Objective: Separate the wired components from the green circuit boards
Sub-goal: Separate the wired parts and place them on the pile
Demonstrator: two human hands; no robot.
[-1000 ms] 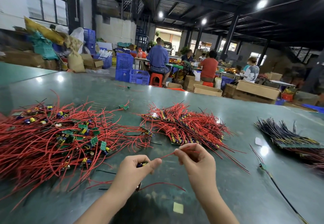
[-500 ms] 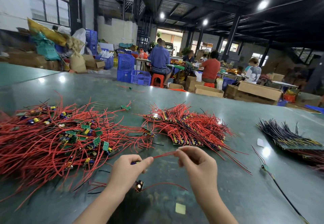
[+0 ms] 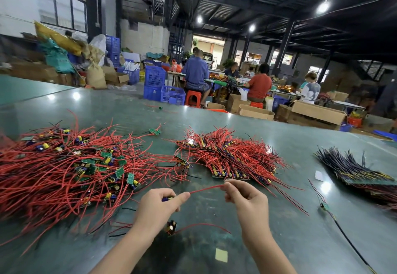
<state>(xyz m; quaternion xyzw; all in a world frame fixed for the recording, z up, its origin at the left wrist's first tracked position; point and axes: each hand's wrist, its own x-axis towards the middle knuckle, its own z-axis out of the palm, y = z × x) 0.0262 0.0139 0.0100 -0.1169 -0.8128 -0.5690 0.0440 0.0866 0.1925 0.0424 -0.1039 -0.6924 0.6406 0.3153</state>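
My left hand grips a small circuit board with a blue part, mostly hidden in my fingers. A red wire runs taut from it to my right hand, which pinches the wire's far end. Below my left hand lies a small loose board with a curved red wire on the green table. At the left spreads a big tangle of red wires and green boards. Behind my hands sits a second pile of red-wired boards.
A stack of dark-wired boards lies at the right, and a single board with a long black wire in front of it. A yellow paper scrap lies near me. Several people sit working at far tables among blue crates and cardboard boxes.
My hands have drawn apart, stretching the red wire straight between them. A small board with a red wire, earlier half hidden under my left hand, now lies exposed on the table.
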